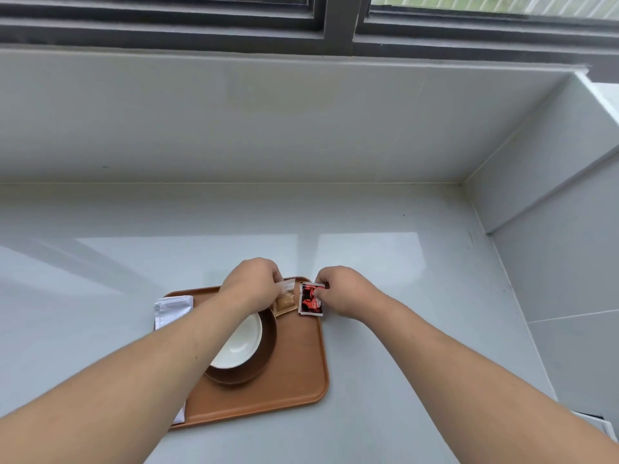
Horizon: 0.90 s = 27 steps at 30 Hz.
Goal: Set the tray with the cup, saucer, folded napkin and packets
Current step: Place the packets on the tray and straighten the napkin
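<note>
A brown tray (298, 366) lies on the pale counter. On it stands a white cup (243, 343) inside a dark brown saucer (264, 360), partly covered by my left forearm. A folded white napkin (172, 309) rests over the tray's left edge. At the tray's far right corner my left hand (251, 284) pinches a tan packet (286, 299), and my right hand (341, 291) pinches a red and black packet (311, 300). Both packets lie side by side on the tray.
The glossy grey counter (402, 269) runs back to a tiled wall under a dark-framed window (335, 25). A tiled side wall (552, 229) closes in on the right. A white object (599, 425) peeks in at the lower right edge.
</note>
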Tool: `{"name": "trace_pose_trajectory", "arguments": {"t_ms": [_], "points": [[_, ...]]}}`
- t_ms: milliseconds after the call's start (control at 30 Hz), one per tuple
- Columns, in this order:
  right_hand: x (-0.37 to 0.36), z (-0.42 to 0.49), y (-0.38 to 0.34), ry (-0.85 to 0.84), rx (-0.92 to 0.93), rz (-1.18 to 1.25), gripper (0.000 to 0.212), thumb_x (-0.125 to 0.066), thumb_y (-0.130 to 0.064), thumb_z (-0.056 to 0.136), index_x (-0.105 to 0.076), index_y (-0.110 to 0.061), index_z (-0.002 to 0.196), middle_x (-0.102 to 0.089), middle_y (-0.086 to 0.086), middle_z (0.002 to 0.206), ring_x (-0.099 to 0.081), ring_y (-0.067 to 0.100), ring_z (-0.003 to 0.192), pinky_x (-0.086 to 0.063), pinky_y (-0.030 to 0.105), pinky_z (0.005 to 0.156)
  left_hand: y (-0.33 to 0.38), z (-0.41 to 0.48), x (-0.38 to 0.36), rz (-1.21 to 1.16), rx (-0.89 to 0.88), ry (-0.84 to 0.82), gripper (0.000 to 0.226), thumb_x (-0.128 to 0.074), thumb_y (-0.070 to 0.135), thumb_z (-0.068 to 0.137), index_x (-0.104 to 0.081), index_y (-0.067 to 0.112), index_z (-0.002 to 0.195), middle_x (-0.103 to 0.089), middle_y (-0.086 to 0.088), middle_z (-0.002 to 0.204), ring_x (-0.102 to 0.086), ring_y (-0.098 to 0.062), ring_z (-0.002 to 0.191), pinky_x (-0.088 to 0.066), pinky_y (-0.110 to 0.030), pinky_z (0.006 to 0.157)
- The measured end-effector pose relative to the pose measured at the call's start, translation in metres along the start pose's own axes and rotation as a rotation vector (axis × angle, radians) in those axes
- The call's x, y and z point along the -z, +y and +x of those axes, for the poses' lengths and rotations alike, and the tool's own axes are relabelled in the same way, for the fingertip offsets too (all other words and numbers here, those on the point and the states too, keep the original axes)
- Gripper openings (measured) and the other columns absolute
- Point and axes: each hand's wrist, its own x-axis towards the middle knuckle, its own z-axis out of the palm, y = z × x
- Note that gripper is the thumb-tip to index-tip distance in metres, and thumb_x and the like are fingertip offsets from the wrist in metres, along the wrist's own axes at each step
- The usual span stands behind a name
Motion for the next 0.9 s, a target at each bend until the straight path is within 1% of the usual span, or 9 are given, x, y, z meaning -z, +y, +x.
{"name": "trace_pose_trajectory", "arguments": {"t_ms": [67,233,367,433,500,567,633,800,900], "points": [[-0.003,0.009,-0.005,-0.007,0.017,-0.026,0.005,-0.061,-0.023,0.09,-0.061,-0.021,0.085,-0.058,-0.007,0.077,-0.056,0.02,0.079,-0.038,0.028,0.054,-0.002,0.005,0.001,0.094,-0.011,-0.014,0.018,-0.078,0.032,0.085,-0.065,0.028,0.074,-0.069,0.008,0.084,-0.063,-0.016,0.084,-0.042,-0.028,0.06],[-0.011,0.022,-0.009,0.049,0.02,-0.102,0.005,-0.065,-0.025,0.088,-0.062,-0.023,0.091,-0.065,-0.003,0.089,-0.059,0.021,0.085,-0.045,0.032,0.063,-0.003,0.014,0.0,0.215,-0.034,-0.035,0.019,-0.08,0.036,0.084,-0.065,0.027,0.079,-0.07,0.002,0.089,-0.063,-0.021,0.087,-0.046,-0.03,0.069],[-0.017,0.024,-0.009,0.088,0.032,-0.18,0.006,-0.063,-0.029,0.088,-0.058,-0.026,0.091,-0.063,-0.003,0.09,-0.059,0.023,0.085,-0.045,0.033,0.063,0.0,0.018,0.001,0.314,-0.086,-0.03,0.02,-0.079,0.036,0.084,-0.068,0.021,0.091,-0.07,-0.002,0.096,-0.064,-0.026,0.093,-0.055,-0.036,0.078],[-0.021,0.023,-0.01,0.123,0.044,-0.232,0.008,-0.062,-0.03,0.09,-0.06,-0.024,0.096,-0.063,-0.001,0.092,-0.058,0.025,0.084,-0.044,0.033,0.062,0.0,0.02,0.002,0.355,-0.111,-0.04,0.022,-0.078,0.035,0.085,-0.07,0.019,0.097,-0.071,-0.004,0.098,-0.065,-0.027,0.094,-0.057,-0.039,0.081],[-0.025,0.021,-0.011,0.168,0.062,-0.286,0.012,-0.06,-0.032,0.093,-0.059,-0.021,0.098,-0.06,0.0,0.088,-0.058,0.026,0.081,-0.045,0.034,0.061,0.001,0.021,0.003,0.383,-0.125,-0.057,0.023,-0.078,0.034,0.086,-0.071,0.017,0.1,-0.072,-0.005,0.099,-0.065,-0.027,0.095,-0.057,-0.039,0.083],[-0.028,0.02,-0.013,0.221,0.067,-0.318,0.016,-0.058,-0.034,0.095,-0.057,-0.019,0.098,-0.058,0.001,0.085,-0.055,0.026,0.076,-0.043,0.033,0.059,0.0,0.022,0.004,0.382,-0.125,-0.07,0.025,-0.079,0.034,0.085,-0.069,0.016,0.1,-0.071,-0.005,0.099,-0.065,-0.028,0.095,-0.057,-0.04,0.082],[-0.03,0.017,-0.014,0.263,0.063,-0.329,0.018,-0.058,-0.035,0.095,-0.056,-0.017,0.098,-0.061,0.003,0.086,-0.056,0.027,0.075,-0.043,0.033,0.058,-0.002,0.022,0.006,0.368,-0.114,-0.062,0.03,-0.081,0.036,0.083,-0.067,0.016,0.099,-0.07,-0.005,0.099,-0.064,-0.028,0.096,-0.056,-0.039,0.081],[-0.031,0.011,-0.018,0.338,0.052,-0.39,0.027,-0.061,-0.038,0.092,-0.045,-0.017,0.089,-0.061,0.005,0.086,-0.06,0.029,0.077,-0.041,0.033,0.055,-0.008,0.018,0.005,0.353,-0.131,0.063,0.046,-0.085,0.041,0.076,-0.054,0.016,0.1,-0.062,-0.004,0.095,-0.057,-0.027,0.086,-0.047,-0.037,0.067],[-0.033,0.004,-0.021,0.353,0.067,-0.406,0.027,-0.059,-0.037,0.091,-0.041,-0.018,0.086,-0.061,0.005,0.086,-0.06,0.029,0.078,-0.04,0.034,0.056,-0.009,0.013,0.003,0.352,-0.132,0.091,0.041,-0.082,0.043,0.078,-0.058,0.017,0.099,-0.061,-0.002,0.095,-0.058,-0.027,0.087,-0.047,-0.036,0.068]]}}
